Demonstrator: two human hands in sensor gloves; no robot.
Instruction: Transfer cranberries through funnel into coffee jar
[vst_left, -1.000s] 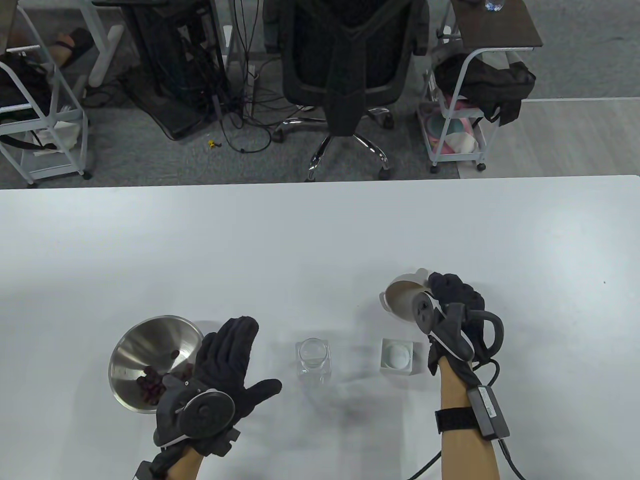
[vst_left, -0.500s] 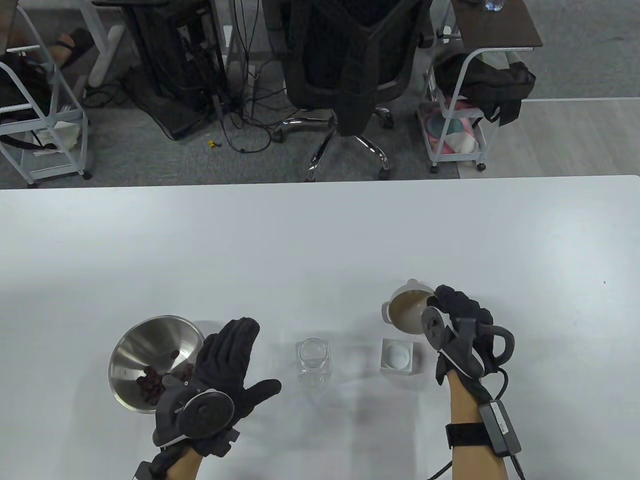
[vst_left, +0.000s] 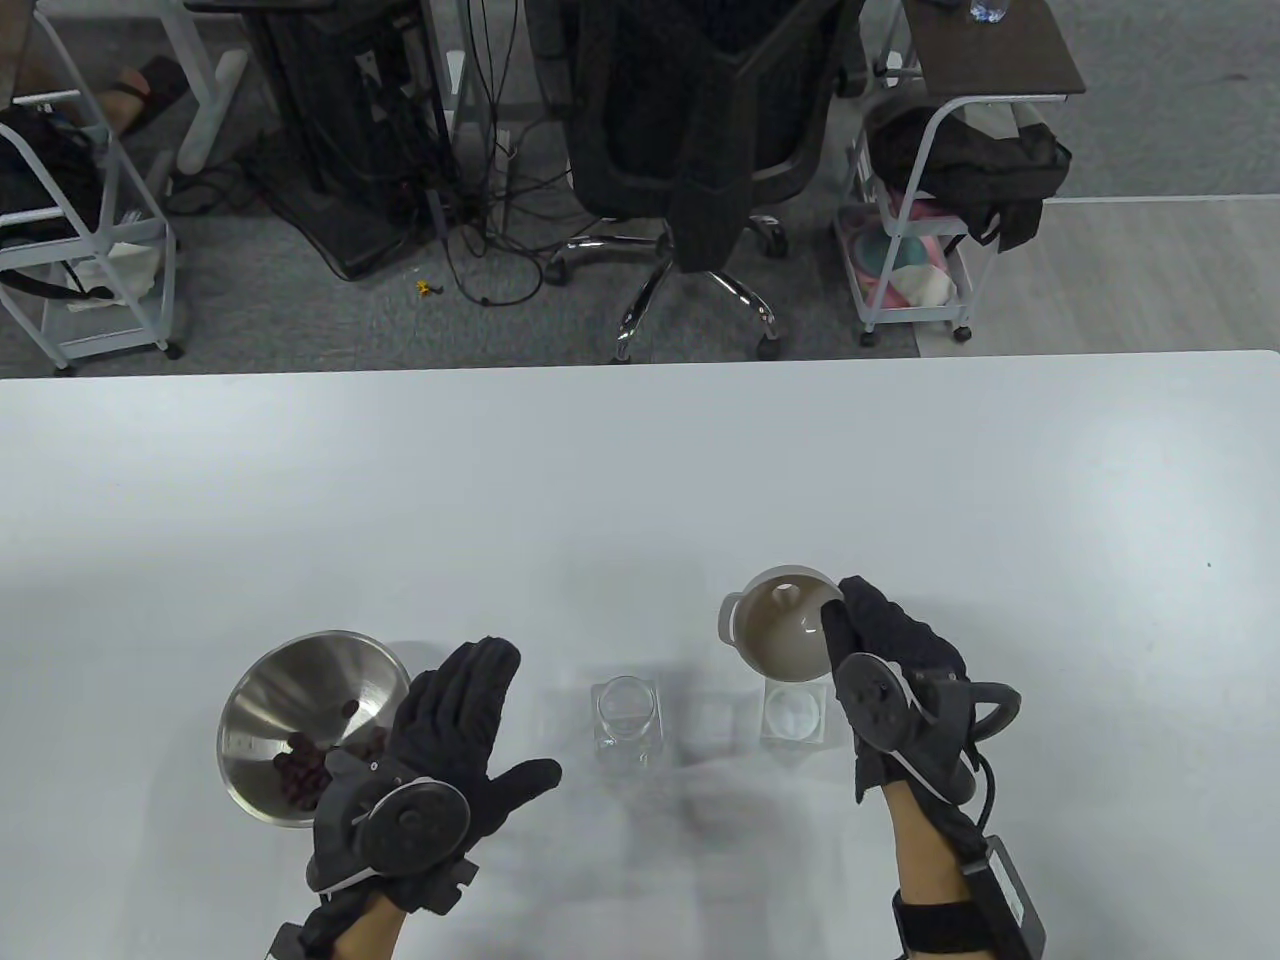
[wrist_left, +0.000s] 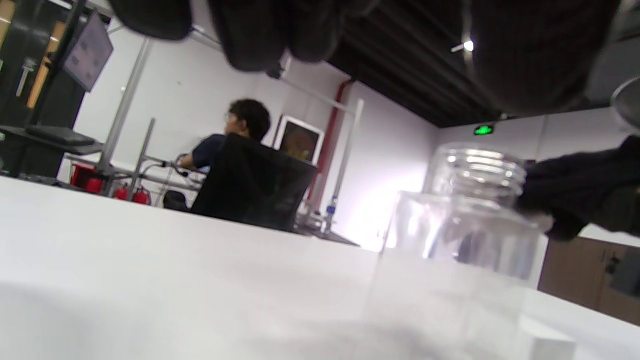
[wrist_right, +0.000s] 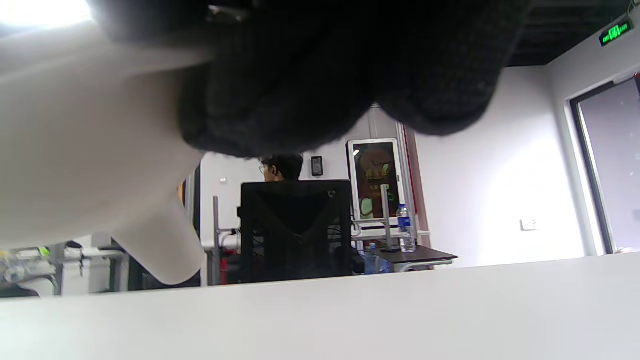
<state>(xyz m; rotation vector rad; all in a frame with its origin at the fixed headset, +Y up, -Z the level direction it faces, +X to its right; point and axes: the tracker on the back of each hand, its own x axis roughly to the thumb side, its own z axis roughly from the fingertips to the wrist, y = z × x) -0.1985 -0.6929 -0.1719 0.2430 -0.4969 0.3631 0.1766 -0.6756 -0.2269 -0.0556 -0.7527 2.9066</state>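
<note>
Right hand (vst_left: 905, 690), lower right of frame, grasping white funnel (vst_left: 778, 632) by its rim, lifted above the bench (vst_left: 640, 470). Left hand (vst_left: 440, 740) spread flat beside steel bowl (vst_left: 262, 700) of cranberries (vst_left: 300, 775). Funnel-placing step; next, probably spout lowered into coffee jar (vst_left: 627, 718), lower centre.

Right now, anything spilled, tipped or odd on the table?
Nothing spilled. Cranberries sit inside the steel bowl, glass jar stands upright and open, its white lid beside it. Right hand holds the funnel aloft, tilted.
</note>
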